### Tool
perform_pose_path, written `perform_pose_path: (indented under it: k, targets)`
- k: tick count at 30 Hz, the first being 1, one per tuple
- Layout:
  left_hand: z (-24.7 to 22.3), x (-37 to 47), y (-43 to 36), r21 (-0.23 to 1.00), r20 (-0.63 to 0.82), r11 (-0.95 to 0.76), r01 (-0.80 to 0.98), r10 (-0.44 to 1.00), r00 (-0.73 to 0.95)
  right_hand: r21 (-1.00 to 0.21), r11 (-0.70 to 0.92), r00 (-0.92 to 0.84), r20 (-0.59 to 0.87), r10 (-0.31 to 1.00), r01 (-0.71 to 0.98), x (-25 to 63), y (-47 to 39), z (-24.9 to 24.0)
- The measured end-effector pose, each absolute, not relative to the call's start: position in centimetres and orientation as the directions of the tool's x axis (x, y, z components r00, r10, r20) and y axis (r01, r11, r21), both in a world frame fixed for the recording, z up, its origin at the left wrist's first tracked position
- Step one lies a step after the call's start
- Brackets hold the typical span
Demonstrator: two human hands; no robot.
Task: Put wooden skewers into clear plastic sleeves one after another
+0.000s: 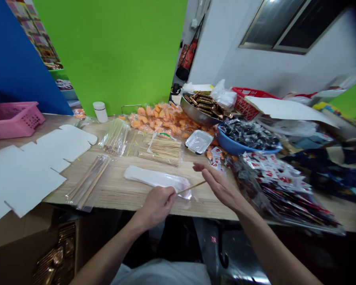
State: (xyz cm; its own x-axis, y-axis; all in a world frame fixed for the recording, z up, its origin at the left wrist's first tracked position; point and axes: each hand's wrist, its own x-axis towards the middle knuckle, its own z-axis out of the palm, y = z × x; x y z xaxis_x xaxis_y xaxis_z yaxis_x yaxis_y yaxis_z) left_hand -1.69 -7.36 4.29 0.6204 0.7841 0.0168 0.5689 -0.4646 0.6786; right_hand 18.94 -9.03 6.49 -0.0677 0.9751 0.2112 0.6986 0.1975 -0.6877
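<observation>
My left hand (158, 206) is closed around a thin wooden stick (191, 187), or a few held together; I cannot tell which. The stick slants up to the right above the table's front. At its far end, my right hand (221, 188) has its fingers stretched out, palm turned toward the tip; whether it touches is unclear. Beneath the stick lies a stack of clear plastic sleeves (148, 177). Behind it is a bundle of thin wooden sticks (164, 149) in a bag. Bagged longer sticks (90, 180) rest to the left.
Flat white card blanks (32, 166) cover the left side. Orange wrapped pieces (157, 118), a foil tray (198, 141), a metal bowl (195, 112) and a blue basin (235, 147) stand behind. Small packets fill a tray (287, 190) at right. A pink basket (13, 118) sits far left.
</observation>
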Motion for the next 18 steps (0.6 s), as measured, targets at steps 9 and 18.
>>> perform_pose_path:
  k: [9,18]
  targets:
    - [4.0,-0.6,-8.7,0.946,0.099,-0.244,0.212,0.844,0.527,-0.797,0.245,-0.207,0.154,0.966,0.551,14.6,-10.3,5.8]
    - [3.5,-1.6,-9.0,0.993,-0.052,-0.008,0.115,0.861,0.506,-0.937,0.104,-0.046,0.095,0.994,0.332,15.8,-10.8,5.3]
